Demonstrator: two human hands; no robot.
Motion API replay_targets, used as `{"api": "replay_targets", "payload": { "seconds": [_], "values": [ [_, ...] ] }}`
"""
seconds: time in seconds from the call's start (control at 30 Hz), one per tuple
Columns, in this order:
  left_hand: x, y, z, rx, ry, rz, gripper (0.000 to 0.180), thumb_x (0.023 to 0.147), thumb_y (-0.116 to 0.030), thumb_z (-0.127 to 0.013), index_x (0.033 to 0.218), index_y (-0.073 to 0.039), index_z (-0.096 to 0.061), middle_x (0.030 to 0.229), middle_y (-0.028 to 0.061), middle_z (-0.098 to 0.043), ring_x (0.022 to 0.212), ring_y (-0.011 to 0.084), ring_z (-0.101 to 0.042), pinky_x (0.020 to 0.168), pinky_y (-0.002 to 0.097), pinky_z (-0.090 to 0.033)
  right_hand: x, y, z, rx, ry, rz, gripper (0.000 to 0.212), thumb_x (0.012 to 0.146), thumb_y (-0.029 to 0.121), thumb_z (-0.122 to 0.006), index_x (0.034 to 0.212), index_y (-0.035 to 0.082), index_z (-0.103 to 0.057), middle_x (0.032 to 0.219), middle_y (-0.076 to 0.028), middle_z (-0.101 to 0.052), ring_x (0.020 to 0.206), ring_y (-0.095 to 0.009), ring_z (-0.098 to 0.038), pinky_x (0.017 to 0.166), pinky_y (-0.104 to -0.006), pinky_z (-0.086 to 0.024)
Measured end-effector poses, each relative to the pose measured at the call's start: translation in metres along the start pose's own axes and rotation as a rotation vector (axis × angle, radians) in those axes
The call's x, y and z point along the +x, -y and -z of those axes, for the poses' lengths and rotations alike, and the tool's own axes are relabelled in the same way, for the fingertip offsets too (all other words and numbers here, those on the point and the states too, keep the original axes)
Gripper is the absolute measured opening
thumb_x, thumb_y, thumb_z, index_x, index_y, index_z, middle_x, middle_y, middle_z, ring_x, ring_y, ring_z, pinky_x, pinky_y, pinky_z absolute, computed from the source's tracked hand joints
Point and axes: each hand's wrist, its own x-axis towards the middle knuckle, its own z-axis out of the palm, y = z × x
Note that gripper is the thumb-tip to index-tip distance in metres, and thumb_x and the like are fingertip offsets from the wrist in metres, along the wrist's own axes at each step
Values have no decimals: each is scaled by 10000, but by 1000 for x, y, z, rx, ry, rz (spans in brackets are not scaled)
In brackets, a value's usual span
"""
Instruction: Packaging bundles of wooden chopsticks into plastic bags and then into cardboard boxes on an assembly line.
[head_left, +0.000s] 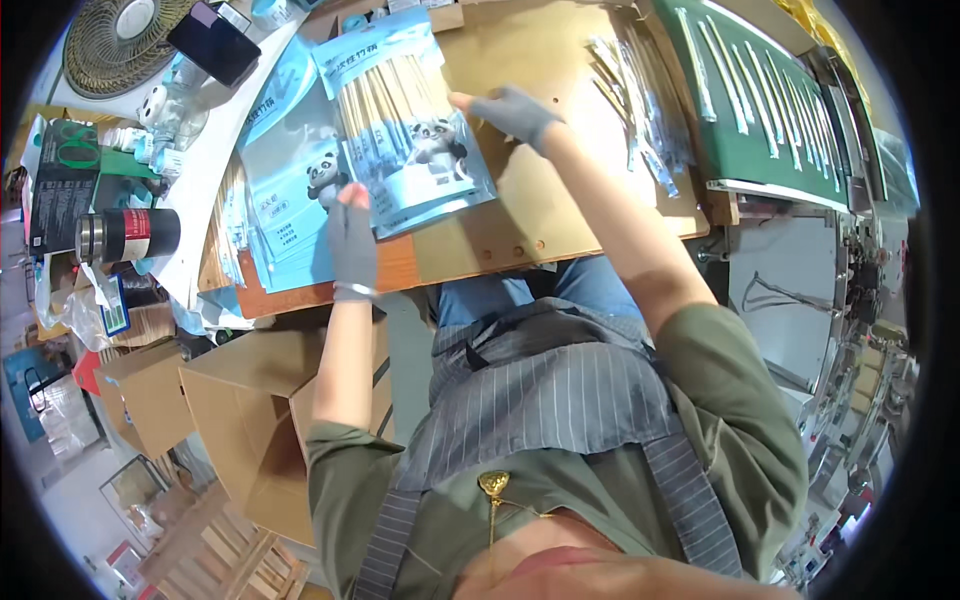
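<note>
A clear and light-blue bag of chopsticks (392, 95), printed with a panda, lies tilted at the table's near left part. My left hand (352, 240), in a grey fingerless glove, is closed on its lower left edge with the thumb on the front. At its right edge, my right hand (515, 115), gloved alike, pinches the side with bare fingertips; part of its grip is hidden. More blue panda bags (290, 215) lie stacked under and left of this one.
Loose wrapped chopsticks (640, 110) lie on the table's right side. Beyond, a green board (750, 85) carries a row of wrapped sticks. At left are a black phone (213, 43), a dark thermos (135, 235) and a woven fan (125, 35). Cardboard boxes (240, 400) stand below the table.
</note>
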Motion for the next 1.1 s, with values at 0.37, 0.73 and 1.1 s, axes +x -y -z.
{"api": "replay_targets", "payload": {
  "seconds": [0.37, 0.73, 1.1],
  "values": [
    [-39, 14, -20, -429, 332, 678, 663, 803, -550, -637, 1073, 55, -626, 1049, 105, -617, 971, 159, -537, 849, 302, -422, -71, -25, -31, 716, 437, -352, 266, 827, 263, -666, 930, 25, -607, 732, -49, -605, 549, -119, -563, 464, -240, -475],
    [-170, -66, 32, -909, 332, 473, 577, 844, -294, -655, 1296, -11, -434, 1133, 60, -551, 1043, 152, -535, 898, 286, -434, -202, 11, -85, 620, 602, -122, 698, 729, 316, -707, 1271, -38, -446, 1066, -142, -619, 899, -226, -647, 755, -295, -553],
    [-294, -56, 332, -1304, -332, 236, 472, 856, -321, -508, 1227, -29, -492, 923, 53, -621, 853, 203, -615, 770, 366, -523, -193, 115, -377, -194, 813, 1150, 675, 828, 525, -583, 1250, 1, -524, 1051, -137, -626, 990, -236, -597, 956, -342, -425]
  ]
}}
